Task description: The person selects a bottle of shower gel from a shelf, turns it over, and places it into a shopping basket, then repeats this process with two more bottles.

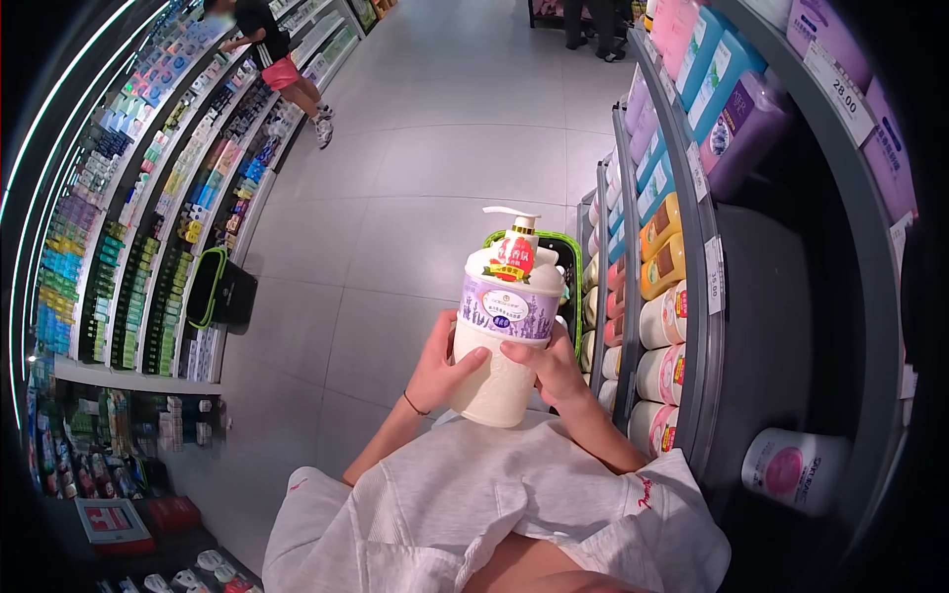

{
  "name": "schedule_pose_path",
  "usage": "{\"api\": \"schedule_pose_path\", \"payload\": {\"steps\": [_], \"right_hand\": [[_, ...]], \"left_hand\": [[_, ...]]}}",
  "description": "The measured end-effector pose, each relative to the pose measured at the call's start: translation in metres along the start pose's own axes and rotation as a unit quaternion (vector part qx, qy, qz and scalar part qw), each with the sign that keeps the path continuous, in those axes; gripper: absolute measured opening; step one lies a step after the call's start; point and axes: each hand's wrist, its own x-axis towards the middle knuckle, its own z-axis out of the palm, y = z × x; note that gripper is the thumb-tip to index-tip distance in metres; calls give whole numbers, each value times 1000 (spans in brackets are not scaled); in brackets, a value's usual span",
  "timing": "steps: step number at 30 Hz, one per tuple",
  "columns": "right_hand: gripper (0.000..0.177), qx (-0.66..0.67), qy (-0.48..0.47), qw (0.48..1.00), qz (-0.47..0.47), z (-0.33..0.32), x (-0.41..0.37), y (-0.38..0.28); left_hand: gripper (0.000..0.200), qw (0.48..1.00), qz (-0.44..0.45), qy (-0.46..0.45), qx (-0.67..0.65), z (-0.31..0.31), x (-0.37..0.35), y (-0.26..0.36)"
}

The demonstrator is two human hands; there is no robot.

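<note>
Held upright in front of my body is a large white pump bottle (491, 381) with a purple lavender-pattern label and a red tag at its neck. My left hand (450, 361) is wrapped round its left side, the thumb lying across the front. On the right side, my right hand (550, 364) grips the same bottle, its thumb pressed just under the label. The fingers behind the bottle are hidden. Beyond it, partly covered by the bottle, stands a black shopping basket (571, 287) with a green rim; its contents are mostly hidden.
Close on my right, a shelf rack (707, 257) holds rows of bottles, among them a purple bottle (736, 133) and a white tub (796, 469). Another green-rimmed basket (232, 296) is by the left shelves (148, 212). A person (277, 64) stands farther up the aisle.
</note>
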Motion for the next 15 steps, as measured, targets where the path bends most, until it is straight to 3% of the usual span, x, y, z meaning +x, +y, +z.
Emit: {"api": "schedule_pose_path", "payload": {"steps": [8,11,13,15], "right_hand": [[51,31,12,999,-5,-1,-2,-11],[56,88,-17,996,15,-5,-1,-11],[64,120,-25,992,14,-7,-1,-7],[69,117,-21,993,23,-12,-1,-1]], "left_hand": [[50,999,20,-12,45,4,5,4],[43,999,27,-14,-14,4,9,1],[37,996,83,-16,-32,5,12,-6],[34,995,62,-12,-73,8,11,-5]]}}
